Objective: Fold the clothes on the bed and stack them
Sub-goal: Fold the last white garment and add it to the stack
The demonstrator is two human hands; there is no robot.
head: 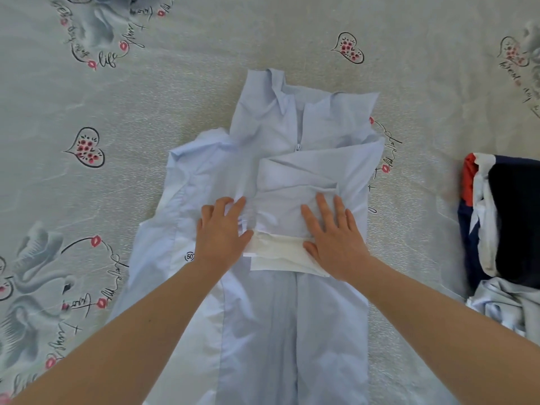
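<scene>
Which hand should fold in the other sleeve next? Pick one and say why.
Left. The left hand already lies beside the unfolded sleeve spread on that side, while the right hand presses flat on the folded sleeve, pinning it.

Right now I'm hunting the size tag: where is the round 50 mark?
The 50 mark sits on the shirt's white left panel, just left of the left hand's wrist.

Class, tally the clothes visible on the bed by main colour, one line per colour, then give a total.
Light blue: 2, the shirt under the hands and the crumpled garment at the right edge
Dark navy with red and white: 1, the folded garment
Total: 3
</scene>
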